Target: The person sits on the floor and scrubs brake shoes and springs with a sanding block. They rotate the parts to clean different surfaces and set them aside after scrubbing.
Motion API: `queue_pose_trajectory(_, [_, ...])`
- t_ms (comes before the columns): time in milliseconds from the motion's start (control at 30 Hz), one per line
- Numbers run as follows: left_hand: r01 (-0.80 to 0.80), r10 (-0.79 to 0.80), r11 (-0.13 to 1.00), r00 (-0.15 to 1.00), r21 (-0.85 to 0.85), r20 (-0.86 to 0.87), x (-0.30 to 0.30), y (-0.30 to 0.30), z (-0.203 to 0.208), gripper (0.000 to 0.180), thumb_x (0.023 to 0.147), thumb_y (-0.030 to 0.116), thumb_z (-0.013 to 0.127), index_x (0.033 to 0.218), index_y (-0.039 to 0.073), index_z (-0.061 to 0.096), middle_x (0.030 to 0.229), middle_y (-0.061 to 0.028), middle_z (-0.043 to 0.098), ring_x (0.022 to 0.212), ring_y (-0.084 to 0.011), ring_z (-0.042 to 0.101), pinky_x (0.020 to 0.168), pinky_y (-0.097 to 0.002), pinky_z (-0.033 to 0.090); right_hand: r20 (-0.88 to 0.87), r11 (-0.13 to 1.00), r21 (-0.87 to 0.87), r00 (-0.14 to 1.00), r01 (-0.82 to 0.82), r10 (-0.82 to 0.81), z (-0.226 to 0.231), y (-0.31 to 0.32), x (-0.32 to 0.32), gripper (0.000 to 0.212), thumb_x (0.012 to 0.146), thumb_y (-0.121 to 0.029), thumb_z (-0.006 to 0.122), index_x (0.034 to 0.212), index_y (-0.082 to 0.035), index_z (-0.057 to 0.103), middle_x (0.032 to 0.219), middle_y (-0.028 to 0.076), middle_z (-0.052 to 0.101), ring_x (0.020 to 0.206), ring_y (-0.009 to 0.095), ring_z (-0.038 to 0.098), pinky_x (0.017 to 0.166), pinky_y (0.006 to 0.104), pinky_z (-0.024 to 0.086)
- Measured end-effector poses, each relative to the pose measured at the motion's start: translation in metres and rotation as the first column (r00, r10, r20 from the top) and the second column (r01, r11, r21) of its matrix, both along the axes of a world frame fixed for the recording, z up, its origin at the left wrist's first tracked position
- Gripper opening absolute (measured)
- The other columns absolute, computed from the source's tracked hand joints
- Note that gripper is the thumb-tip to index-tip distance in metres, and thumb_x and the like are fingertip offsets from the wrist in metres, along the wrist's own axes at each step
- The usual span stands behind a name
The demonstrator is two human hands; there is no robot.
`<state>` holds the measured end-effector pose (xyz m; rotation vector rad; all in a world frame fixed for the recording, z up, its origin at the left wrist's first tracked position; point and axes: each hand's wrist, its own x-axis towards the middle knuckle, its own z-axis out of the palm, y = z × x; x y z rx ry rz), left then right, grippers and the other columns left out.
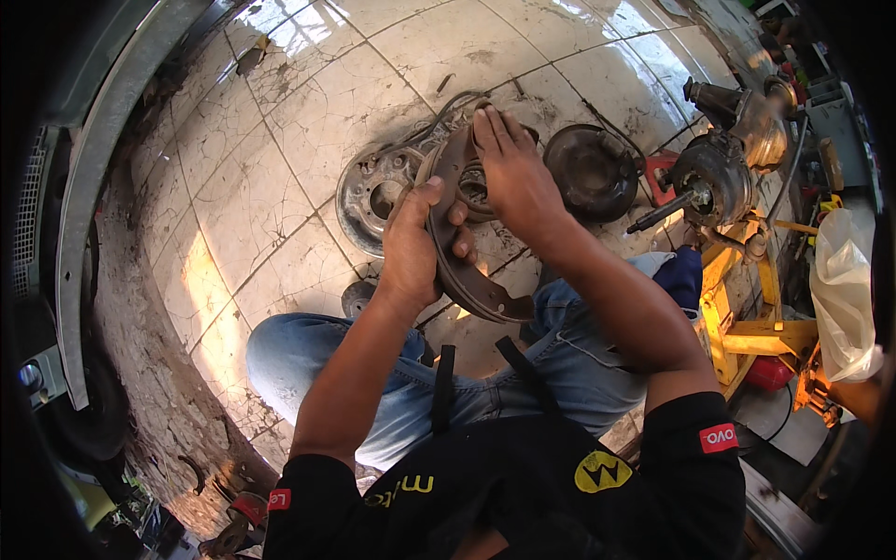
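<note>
Raised over my lap is a curved brake shoe, brown and worn, tilted with its lower end toward my right knee. My left hand is wrapped round its middle, thumb on the outer side and fingertips on the inner. Across the shoe's upper end lies my right hand, fingers stretched out and close together; its thumb is hidden. Beneath the shoe, partly covered, a round metal backing plate rests on the floor. To the right of my right hand sits a dark brake drum or plate.
An axle assembly with a protruding shaft stands at the right, beside a yellow metal stand. A pale plastic bag hangs further right. Cracked tiles cover the floor. A vehicle's metal edge borders the left.
</note>
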<state>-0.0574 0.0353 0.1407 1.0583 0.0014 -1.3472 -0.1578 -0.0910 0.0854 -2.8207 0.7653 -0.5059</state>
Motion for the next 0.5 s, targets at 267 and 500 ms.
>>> queue_pose_trajectory(267, [0.015,-0.022,0.997,0.995,-0.077,-0.093,0.008,0.003,-0.002,0.027,0.095,0.036,0.050,0.105,0.011,0.051,0.074,-0.0015,0.050,0.053,-0.0147,0.047,0.052,-0.0344,0.044,0.045,0.999,0.010,0.998,-0.044,0.044,0.006,0.001,-0.002,0.056,0.094,-0.010,0.043,0.146,0.006,0.029,0.150,0.026,0.035,0.140,0.043,0.032,0.114,0.0510,0.029])
queue_pose_trajectory(500, [0.027,-0.036,0.996,0.993,-0.084,-0.109,0.013,0.003,-0.001,0.032,0.095,0.039,0.049,0.112,0.012,0.052,0.073,0.0002,0.048,0.050,-0.0127,0.045,0.051,-0.0321,0.043,0.049,0.997,-0.045,0.997,-0.059,0.061,0.013,0.002,-0.002,0.054,0.094,-0.010,0.043,0.145,0.004,0.033,0.149,0.026,0.037,0.138,0.044,0.035,0.112,0.0542,0.031])
